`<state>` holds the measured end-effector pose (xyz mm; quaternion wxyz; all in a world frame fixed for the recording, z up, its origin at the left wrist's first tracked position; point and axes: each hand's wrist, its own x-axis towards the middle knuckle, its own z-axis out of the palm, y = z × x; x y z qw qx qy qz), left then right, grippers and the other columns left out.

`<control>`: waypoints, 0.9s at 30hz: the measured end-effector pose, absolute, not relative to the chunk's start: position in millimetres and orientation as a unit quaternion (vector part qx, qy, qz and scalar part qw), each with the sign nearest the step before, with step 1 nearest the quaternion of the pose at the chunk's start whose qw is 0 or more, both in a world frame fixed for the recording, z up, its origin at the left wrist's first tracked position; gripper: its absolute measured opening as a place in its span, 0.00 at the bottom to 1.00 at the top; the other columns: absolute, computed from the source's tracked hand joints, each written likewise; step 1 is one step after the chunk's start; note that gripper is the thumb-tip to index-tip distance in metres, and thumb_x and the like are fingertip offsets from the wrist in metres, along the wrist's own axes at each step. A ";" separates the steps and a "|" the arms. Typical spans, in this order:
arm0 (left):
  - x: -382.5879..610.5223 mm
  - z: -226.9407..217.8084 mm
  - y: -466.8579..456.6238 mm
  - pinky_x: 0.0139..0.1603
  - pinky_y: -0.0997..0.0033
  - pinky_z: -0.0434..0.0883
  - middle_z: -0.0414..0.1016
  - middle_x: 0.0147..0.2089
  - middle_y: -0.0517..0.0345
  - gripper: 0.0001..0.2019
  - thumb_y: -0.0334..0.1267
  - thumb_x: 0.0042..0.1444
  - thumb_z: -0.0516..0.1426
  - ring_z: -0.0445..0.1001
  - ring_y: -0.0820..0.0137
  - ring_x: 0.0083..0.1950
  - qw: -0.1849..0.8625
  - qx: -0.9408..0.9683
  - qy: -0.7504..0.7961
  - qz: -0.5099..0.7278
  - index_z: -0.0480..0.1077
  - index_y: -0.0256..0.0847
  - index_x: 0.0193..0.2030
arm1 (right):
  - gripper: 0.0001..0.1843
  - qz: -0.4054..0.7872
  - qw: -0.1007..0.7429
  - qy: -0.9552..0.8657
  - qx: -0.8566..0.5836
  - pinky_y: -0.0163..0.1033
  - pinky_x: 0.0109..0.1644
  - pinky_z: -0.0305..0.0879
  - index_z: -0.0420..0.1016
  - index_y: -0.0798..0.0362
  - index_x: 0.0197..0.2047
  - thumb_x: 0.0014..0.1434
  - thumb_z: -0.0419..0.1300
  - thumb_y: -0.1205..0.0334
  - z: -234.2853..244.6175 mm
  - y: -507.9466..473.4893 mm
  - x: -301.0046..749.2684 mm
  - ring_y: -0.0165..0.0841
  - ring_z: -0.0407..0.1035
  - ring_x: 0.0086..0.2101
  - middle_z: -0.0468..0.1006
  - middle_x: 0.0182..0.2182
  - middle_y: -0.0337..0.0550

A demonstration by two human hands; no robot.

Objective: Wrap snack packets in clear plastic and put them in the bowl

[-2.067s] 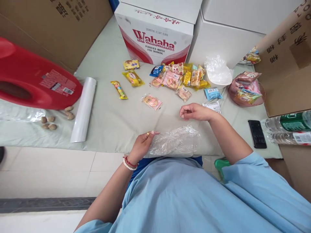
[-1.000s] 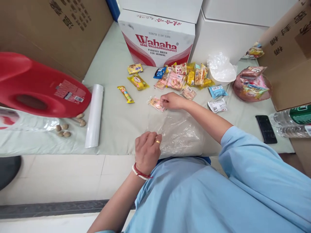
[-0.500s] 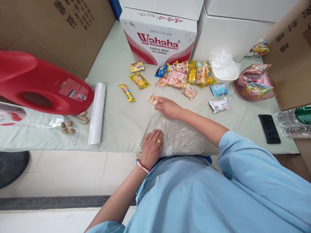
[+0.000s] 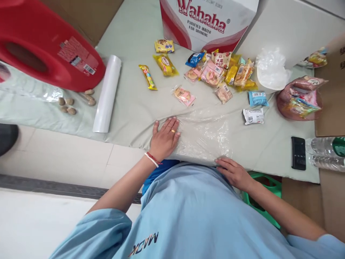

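A clear plastic sheet (image 4: 207, 135) lies spread on the pale green table (image 4: 134, 108) right in front of me. My left hand (image 4: 165, 136) rests flat on its left edge, fingers stretched out, a ring on one finger and a bracelet at the wrist. My right hand (image 4: 234, 172) lies at the sheet's near right corner by the table's front edge, fingers extended and touching the plastic. A pink-wrapped snack (image 4: 184, 95) sits just beyond the sheet.
Several wrapped snacks (image 4: 223, 73) lie before a Wahaha box (image 4: 207, 21). A white roll (image 4: 107, 93), nuts (image 4: 67, 106) and a red container (image 4: 40, 46) are left. A snack bag (image 4: 299, 99), phone (image 4: 298, 153) and bottles (image 4: 327, 151) are right.
My right hand has drawn back from the pink snack to the sheet's near right corner. The left hand has flattened on the sheet's left edge, and the plastic is spread wider.
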<state>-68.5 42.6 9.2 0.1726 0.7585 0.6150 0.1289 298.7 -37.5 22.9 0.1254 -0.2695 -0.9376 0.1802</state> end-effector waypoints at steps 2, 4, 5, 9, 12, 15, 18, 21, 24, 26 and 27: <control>-69.4 10.2 45.6 0.81 0.35 0.40 0.57 0.80 0.47 0.29 0.47 0.76 0.38 0.56 0.56 0.81 0.180 0.758 0.614 0.125 0.59 0.41 0.77 | 0.24 0.153 0.168 -0.919 -0.322 0.51 0.62 0.76 0.74 0.48 0.67 0.71 0.59 0.71 21.7 -44.7 299.1 0.43 0.72 0.61 0.80 0.61 0.52; -70.1 11.9 48.2 0.80 0.33 0.40 0.57 0.80 0.47 0.29 0.47 0.76 0.38 0.55 0.56 0.81 0.187 0.758 0.613 0.120 0.59 0.41 0.77 | 0.21 0.120 0.184 -0.904 -0.367 0.53 0.60 0.75 0.76 0.48 0.64 0.69 0.62 0.68 20.9 -43.0 288.7 0.45 0.73 0.57 0.81 0.58 0.54; -70.8 13.1 49.5 0.80 0.33 0.40 0.57 0.80 0.46 0.29 0.47 0.76 0.38 0.55 0.56 0.81 0.190 0.758 0.613 0.117 0.60 0.41 0.77 | 0.19 0.113 0.180 -0.900 -0.381 0.55 0.59 0.75 0.78 0.49 0.62 0.69 0.63 0.66 20.9 -38.8 282.0 0.45 0.74 0.55 0.81 0.56 0.54; -76.6 17.7 55.1 0.79 0.33 0.43 0.57 0.80 0.47 0.29 0.46 0.75 0.39 0.56 0.57 0.81 0.200 0.766 0.604 0.096 0.61 0.43 0.76 | 0.11 0.237 0.163 -0.878 -0.382 0.47 0.48 0.74 0.82 0.50 0.49 0.73 0.58 0.61 28.0 -7.3 267.0 0.39 0.75 0.42 0.83 0.41 0.49; -82.1 18.2 58.5 0.79 0.35 0.45 0.59 0.80 0.48 0.27 0.46 0.75 0.41 0.57 0.58 0.80 0.201 0.777 0.590 0.085 0.62 0.44 0.75 | 0.13 0.403 0.178 -0.781 -0.443 0.41 0.42 0.72 0.80 0.50 0.45 0.74 0.57 0.53 37.3 18.7 275.6 0.35 0.74 0.36 0.82 0.35 0.44; -83.9 14.8 59.2 0.79 0.37 0.46 0.60 0.79 0.48 0.27 0.45 0.74 0.41 0.58 0.58 0.80 0.191 0.777 0.594 0.087 0.63 0.43 0.75 | 0.18 0.449 0.160 -0.682 -0.555 0.40 0.37 0.70 0.79 0.51 0.45 0.71 0.58 0.46 44.9 37.2 288.2 0.35 0.73 0.33 0.80 0.34 0.42; -81.9 11.4 58.2 0.80 0.37 0.45 0.58 0.80 0.48 0.28 0.44 0.74 0.42 0.57 0.58 0.80 0.179 0.775 0.600 0.086 0.61 0.45 0.77 | 0.15 0.286 0.211 -0.712 -0.605 0.43 0.40 0.69 0.79 0.52 0.47 0.68 0.61 0.49 54.1 40.6 287.4 0.37 0.71 0.34 0.78 0.35 0.44; -80.0 11.7 57.9 0.80 0.37 0.45 0.56 0.81 0.49 0.28 0.43 0.74 0.42 0.56 0.58 0.81 0.179 0.776 0.600 0.076 0.59 0.47 0.77 | 0.06 0.109 0.269 -0.819 -0.494 0.44 0.45 0.65 0.78 0.51 0.44 0.69 0.60 0.63 62.5 29.7 267.9 0.37 0.66 0.37 0.76 0.35 0.44; -79.9 14.3 59.0 0.80 0.37 0.46 0.56 0.81 0.49 0.28 0.43 0.73 0.44 0.56 0.58 0.81 0.182 0.775 0.602 0.066 0.60 0.47 0.77 | 0.14 0.061 0.185 -0.924 -0.328 0.43 0.42 0.58 0.79 0.50 0.39 0.68 0.55 0.74 58.4 18.9 238.4 0.37 0.60 0.36 0.73 0.31 0.43; -80.1 15.6 59.8 0.80 0.36 0.46 0.56 0.81 0.49 0.28 0.42 0.73 0.44 0.56 0.57 0.81 0.182 0.774 0.603 0.060 0.60 0.47 0.77 | 0.14 0.039 0.113 -0.945 -0.303 0.44 0.42 0.55 0.81 0.51 0.41 0.68 0.56 0.75 47.6 17.9 220.0 0.38 0.59 0.37 0.72 0.31 0.44; -80.1 15.9 60.0 0.80 0.36 0.47 0.56 0.81 0.49 0.28 0.42 0.72 0.44 0.56 0.57 0.81 0.182 0.775 0.603 0.059 0.60 0.46 0.77 | 0.12 0.025 0.092 -0.944 -0.315 0.45 0.42 0.54 0.82 0.51 0.44 0.69 0.57 0.73 41.1 19.3 212.2 0.39 0.59 0.38 0.73 0.32 0.45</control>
